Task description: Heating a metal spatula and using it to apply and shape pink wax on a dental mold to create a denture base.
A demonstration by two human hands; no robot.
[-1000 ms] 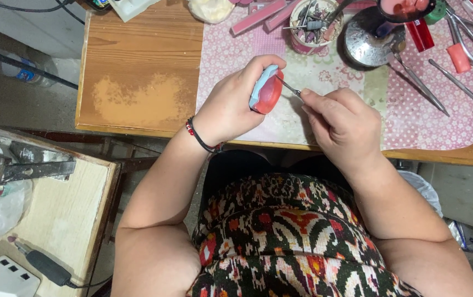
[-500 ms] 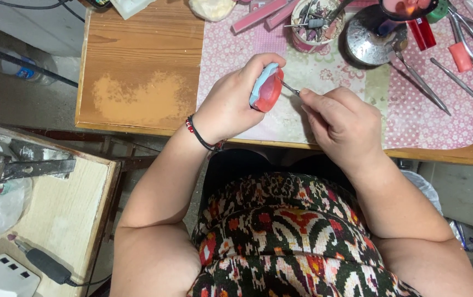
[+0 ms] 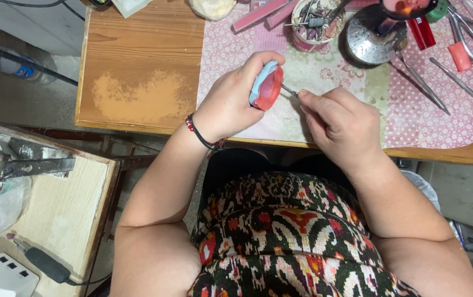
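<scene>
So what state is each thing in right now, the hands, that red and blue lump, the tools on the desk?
Left hand: closed around the red and blue rounded piece, lifted above the table.
Right hand: pinching a thin metal tool, tip at the piece.
Round patterned cup: upright, full of small tools.
Shiny metal bowl: upright on the pink flowered cloth.
Long metal tools: lying flat, untouched.

The right hand [image 3: 342, 124] hides most of the thin metal tool [image 3: 290, 91], and the top edge crops the cup of tools [image 3: 313, 25].
</scene>
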